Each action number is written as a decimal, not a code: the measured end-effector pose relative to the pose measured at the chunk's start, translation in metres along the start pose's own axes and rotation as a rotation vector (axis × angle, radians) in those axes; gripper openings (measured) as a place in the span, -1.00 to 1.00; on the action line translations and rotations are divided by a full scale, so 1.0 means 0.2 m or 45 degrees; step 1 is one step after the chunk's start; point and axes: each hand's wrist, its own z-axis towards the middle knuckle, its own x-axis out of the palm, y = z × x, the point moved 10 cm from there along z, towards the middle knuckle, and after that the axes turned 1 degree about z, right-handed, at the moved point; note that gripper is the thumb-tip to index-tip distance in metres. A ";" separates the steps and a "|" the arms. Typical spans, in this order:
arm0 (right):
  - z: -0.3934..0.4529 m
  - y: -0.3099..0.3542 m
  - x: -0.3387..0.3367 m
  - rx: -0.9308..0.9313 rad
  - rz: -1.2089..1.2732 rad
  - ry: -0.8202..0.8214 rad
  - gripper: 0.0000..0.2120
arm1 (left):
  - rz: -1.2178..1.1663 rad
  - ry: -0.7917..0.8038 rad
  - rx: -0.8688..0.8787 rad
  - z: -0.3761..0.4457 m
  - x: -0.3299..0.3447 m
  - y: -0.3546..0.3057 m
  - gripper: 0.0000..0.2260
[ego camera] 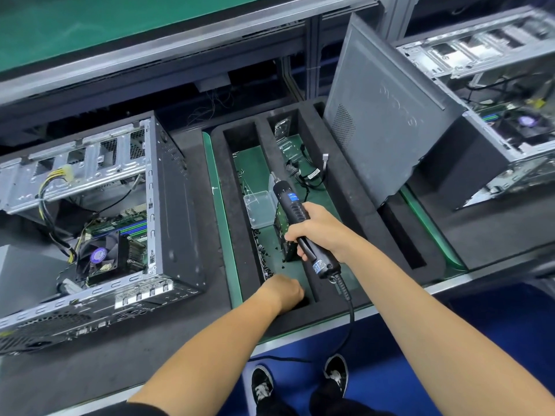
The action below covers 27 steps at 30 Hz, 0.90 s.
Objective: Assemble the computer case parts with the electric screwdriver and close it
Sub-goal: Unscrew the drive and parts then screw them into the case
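Observation:
An open computer case (168, 205) lies on its side at the left, with its motherboard and fan (100, 255) showing. My right hand (318, 229) grips the black electric screwdriver (295, 211), whose tip points away over the foam tray (237, 223). My left hand (283, 291) reaches down into the near end of the tray's left slot beside a scatter of black screws (264, 259); its fingers are hidden. A grey side panel (387, 115) leans upright at the tray's right.
A clear plastic box (259, 210) and loose cables (306, 175) lie in the tray. A second open case (495, 94) stands at the far right. The screwdriver's cord (348, 307) hangs over the bench edge. My shoes (300, 382) show below on the blue floor.

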 end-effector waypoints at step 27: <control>-0.13 0.42 0.32 -0.214 -0.058 0.029 -0.72 | -2.465 -1.323 -0.654 -0.90 -0.63 1.24 -0.90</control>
